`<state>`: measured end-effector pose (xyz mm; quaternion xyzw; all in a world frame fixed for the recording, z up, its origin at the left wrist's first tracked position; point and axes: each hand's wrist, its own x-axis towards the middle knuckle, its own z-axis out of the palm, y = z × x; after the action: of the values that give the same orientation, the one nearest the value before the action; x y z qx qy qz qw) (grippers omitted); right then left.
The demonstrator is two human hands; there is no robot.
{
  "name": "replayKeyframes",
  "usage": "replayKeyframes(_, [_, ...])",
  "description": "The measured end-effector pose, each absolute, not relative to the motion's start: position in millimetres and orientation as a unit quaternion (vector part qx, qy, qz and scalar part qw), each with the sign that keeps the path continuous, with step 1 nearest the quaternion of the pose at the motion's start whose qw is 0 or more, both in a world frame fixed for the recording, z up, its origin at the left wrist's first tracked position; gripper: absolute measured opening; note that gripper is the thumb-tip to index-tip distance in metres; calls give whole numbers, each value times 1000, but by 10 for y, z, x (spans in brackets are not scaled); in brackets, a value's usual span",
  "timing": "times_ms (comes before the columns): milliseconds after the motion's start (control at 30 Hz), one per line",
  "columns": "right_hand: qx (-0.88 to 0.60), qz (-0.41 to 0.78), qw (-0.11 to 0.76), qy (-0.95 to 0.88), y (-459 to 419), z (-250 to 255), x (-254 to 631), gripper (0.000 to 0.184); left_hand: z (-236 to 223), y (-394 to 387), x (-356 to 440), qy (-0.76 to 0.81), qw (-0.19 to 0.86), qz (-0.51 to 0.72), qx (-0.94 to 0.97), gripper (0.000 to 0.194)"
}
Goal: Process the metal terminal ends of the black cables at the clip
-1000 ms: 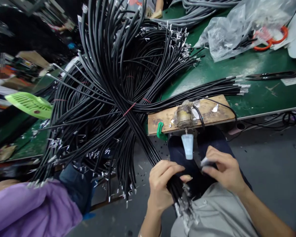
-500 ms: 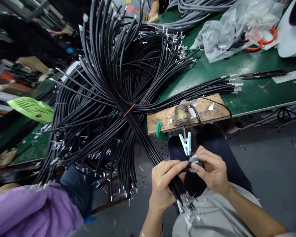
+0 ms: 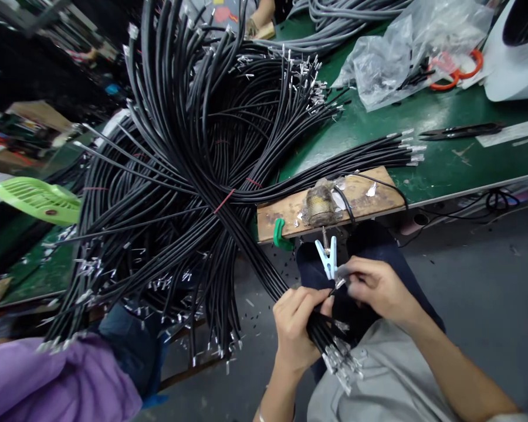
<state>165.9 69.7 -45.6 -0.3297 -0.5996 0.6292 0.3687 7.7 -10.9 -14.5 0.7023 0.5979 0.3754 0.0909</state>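
Cables (image 3: 167, 99) are sprawling over the bench (image 3: 449, 111) and running into the left hand (image 3: 294, 328), its grip clenching a bundle (image 3: 266, 269), many ends (image 3: 334, 358) showing silver, one tip (image 3: 339, 282) meeting the blurred right hand (image 3: 381, 287), whose hold I can't tell, nor how many ends are remaining.

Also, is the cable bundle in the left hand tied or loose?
Tied: a red band crosses the cable bundle, farther up from the left hand.
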Motion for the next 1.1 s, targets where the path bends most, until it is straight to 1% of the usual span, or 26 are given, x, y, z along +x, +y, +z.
replayKeyframes(67, [-317, 615, 375, -617, 659, -442, 1635, 11, -163, -99, 94, 602, 90, 378, 698, 13])
replayKeyframes(200, [-342, 611, 465, -542, 539, -464, 1494, 17, -193, -88, 127, 619, 90, 377, 683, 15])
replayKeyframes(267, [-333, 615, 477, -532, 503, -479, 1459, 15, -204, -91, 143, 626, 85, 381, 675, 14])
replayKeyframes(367, [-330, 581, 499, -552, 485, -495, 1456, 14, -217, -94, 165, 640, 67, 382, 663, 9])
replayKeyframes(433, [-345, 587, 511, -525, 485, -517, 1446, 14, -222, -87, 174, 642, 60, 380, 663, 8])
replayKeyframes(500, [-350, 662, 497, -438, 487, -554, 1406, 18, -218, -75, 175, 636, 57, 383, 667, 7])
replayKeyframes(600, [-318, 813, 418, -251, 496, -613, 1322, 17, -196, -60, 164, 617, 64, 398, 676, 10])
replayKeyframes(667, [-301, 863, 371, -161, 506, -633, 1288, 17, -176, -60, 147, 601, 74, 408, 683, 11])
replayKeyframes(733, [-287, 874, 371, -127, 523, -629, 1294, 20, -154, -70, 123, 598, 85, 413, 682, 8])
replayKeyframes(800, [-250, 873, 388, -159, 545, -606, 1334, 21, -132, -84, 97, 605, 97, 408, 677, 10])
replayKeyframes(900, [-190, 850, 389, -300, 564, -567, 1385, 28, -99, -101, 66, 609, 109, 393, 680, 16])
replayKeyframes(967, [-186, 820, 409, -355, 545, -560, 1364, 21, -84, -109, 63, 613, 114, 388, 678, 18])
replayKeyframes(1000, [-193, 811, 427, -351, 522, -563, 1334, 18, -83, -113, 67, 618, 115, 389, 673, 18])
replayKeyframes(1100, [-247, 802, 464, -285, 421, -592, 1213, 21, -108, -132, 95, 629, 105, 402, 657, 11])
